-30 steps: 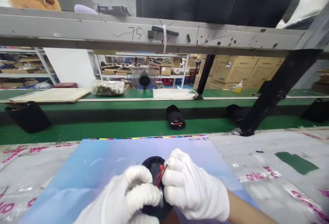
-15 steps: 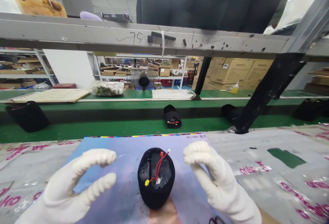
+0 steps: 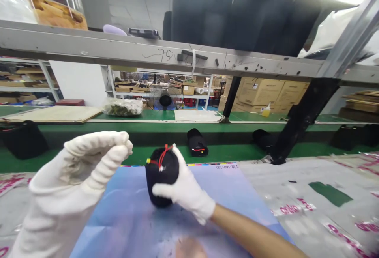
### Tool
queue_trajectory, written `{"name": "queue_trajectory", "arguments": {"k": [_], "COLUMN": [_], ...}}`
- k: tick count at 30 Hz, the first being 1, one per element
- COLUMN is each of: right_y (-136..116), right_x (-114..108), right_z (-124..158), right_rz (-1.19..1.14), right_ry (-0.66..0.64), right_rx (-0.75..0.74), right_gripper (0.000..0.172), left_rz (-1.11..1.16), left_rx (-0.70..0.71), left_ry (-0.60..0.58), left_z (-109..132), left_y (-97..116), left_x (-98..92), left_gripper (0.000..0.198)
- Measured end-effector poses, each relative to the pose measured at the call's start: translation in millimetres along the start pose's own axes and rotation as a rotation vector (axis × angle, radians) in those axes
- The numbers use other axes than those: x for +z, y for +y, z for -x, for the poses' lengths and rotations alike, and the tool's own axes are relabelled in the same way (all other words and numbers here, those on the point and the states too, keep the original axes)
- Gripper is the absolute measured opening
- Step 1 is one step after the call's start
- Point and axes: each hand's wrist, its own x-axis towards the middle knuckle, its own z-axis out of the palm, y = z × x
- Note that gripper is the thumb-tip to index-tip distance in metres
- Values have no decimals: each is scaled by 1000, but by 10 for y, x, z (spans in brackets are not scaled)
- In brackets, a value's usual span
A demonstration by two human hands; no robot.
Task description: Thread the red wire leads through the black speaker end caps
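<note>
My right hand (image 3: 188, 191), in a white glove, grips a black fabric-covered cylinder (image 3: 160, 175) from its right side. Its thumb lies across the near face while the fingers go behind. Red wires (image 3: 162, 156) with a yellow and a white connector come out of the cylinder's end. To the left, my gloved left hand (image 3: 85, 171) is raised with thumb and fingertips pressed together, and I see nothing between them. Beneath the cylinder lies a blue-purple printed sheet (image 3: 237, 195).
Another black cylinder (image 3: 197, 143) lies on the green belt (image 3: 166, 151), with more to either side. A grey shelf beam (image 3: 112, 51) crosses overhead, and a black-wrapped post (image 3: 299, 124) stands at right. A green scrap (image 3: 331, 193) lies on the plastic-covered table (image 3: 299, 218).
My right hand has closed on the black cylinder, which is now farther away and slightly left. My left hand has risen and closed its fingertips. The view has tilted up a little.
</note>
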Motion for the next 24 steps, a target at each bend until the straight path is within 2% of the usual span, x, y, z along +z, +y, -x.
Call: {"name": "queue_trajectory", "arguments": {"k": [3, 5, 8, 10, 13, 17, 20, 22, 24], "right_y": [212, 327, 430, 460, 450, 345, 211, 97, -29], "right_x": [148, 254, 345, 291, -39, -790, -1254, -1384, -1353], "right_z": [-661, -1043, -1416, -1532, -1573, -1466, -1280, -1102, -861], "right_rz": [135, 234, 367, 438, 515, 560, 506, 420, 297], "right_ry": [128, 188, 230, 232, 223, 303, 345, 349, 331], "right_rx": [18, 47, 95, 145, 232, 376, 475, 466, 383], "right_gripper": [115, 111, 66, 42, 35, 33, 32, 32, 38], "left_rz": [-1, -63, -204, -246, -259, -338, -375, -323, -210], "left_rx": [70, 157, 238, 227, 196, 102, -44, -199, -348], "left_ry": [-33, -97, -215, -262, -288, -294, -421, -533, -589], "left_z": [-74, -121, -188, -230, -285, -317, -298, -260, -189], "left_y": [-67, -116, -214, -279, -329, -288, -279, -356, -503], "left_x": [-41, -66, -88, -88, -75, -53, 16, 122, 271], "left_gripper": [26, 16, 21, 27, 31, 29, 33, 38, 51]}}
